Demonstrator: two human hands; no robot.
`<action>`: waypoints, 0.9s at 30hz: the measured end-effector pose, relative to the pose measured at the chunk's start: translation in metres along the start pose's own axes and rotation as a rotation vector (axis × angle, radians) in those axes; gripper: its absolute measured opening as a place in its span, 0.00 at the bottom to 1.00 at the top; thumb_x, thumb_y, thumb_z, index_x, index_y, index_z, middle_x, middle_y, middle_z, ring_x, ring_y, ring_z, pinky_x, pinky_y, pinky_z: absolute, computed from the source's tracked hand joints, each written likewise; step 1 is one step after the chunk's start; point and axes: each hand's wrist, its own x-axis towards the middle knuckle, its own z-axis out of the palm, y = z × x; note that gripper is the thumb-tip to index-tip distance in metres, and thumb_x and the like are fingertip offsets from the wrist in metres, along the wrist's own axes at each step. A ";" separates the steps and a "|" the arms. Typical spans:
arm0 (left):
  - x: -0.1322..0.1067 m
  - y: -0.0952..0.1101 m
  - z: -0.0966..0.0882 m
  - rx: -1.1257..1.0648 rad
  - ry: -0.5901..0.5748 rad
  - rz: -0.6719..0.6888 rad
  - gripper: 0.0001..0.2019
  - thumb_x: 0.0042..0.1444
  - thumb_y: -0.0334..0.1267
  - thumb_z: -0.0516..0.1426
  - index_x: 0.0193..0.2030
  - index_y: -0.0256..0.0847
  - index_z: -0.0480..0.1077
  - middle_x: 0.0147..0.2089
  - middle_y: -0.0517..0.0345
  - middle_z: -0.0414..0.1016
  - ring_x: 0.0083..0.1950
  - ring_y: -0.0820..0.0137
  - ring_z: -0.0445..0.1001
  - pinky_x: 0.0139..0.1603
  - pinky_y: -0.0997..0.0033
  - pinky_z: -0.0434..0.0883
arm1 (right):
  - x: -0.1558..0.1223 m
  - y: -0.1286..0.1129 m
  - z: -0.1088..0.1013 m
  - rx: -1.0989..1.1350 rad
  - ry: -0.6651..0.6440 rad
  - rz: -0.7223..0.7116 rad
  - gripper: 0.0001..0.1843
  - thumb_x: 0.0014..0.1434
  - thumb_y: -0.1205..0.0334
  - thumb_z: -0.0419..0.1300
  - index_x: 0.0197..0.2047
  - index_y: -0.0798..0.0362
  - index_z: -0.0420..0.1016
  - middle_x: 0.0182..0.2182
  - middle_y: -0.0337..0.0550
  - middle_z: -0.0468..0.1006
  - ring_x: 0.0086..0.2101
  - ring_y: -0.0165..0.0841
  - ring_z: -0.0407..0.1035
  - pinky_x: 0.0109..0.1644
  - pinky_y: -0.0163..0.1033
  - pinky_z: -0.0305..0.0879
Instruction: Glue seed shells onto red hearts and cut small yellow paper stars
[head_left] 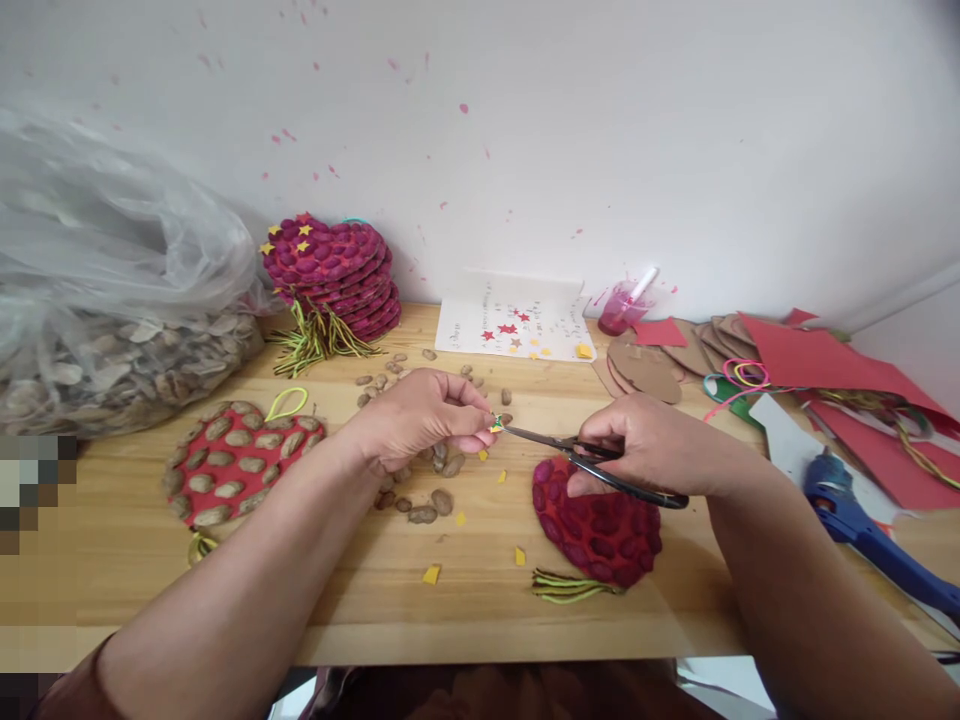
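Left grip (427, 420): thumb and fingers pinched together on a tiny yellow-and-green piece (496, 424); the piece pokes out past the fingertips, on the side facing the other hand.
Right grip (652, 445): curled around the handles of black scissors (561, 443), whose blades point across at the piece.
Scissor tips: right at the piece's near edge; from where I stand I can't tell whether they're cutting into it.
Below the scissors: a magenta-and-red heart (607, 535), partly hidden by the right hand, with a yarn tassel (574, 586) at its lower end.
Yellow scraps (431, 575): scattered over the tabletop (465, 625), some just below the pinched piece.
Loose peanuts (422, 514): around and beyond the left hand.
Peanut-covered heart (244, 438): beside the left forearm, a yellow loop at its top.
Back, by the wall: stacked magenta hearts (330, 260), then a white sheet (465, 315) bearing red and yellow stars.
Far right: a blue glue gun (862, 535) near red sheets.
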 end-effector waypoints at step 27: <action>0.004 -0.001 -0.005 0.004 -0.047 0.008 0.11 0.42 0.32 0.71 0.28 0.32 0.74 0.27 0.49 0.81 0.29 0.72 0.80 0.31 0.80 0.76 | -0.005 -0.001 0.006 -0.073 0.107 -0.052 0.23 0.53 0.45 0.65 0.21 0.53 0.63 0.18 0.31 0.55 0.21 0.25 0.48 0.23 0.34 0.44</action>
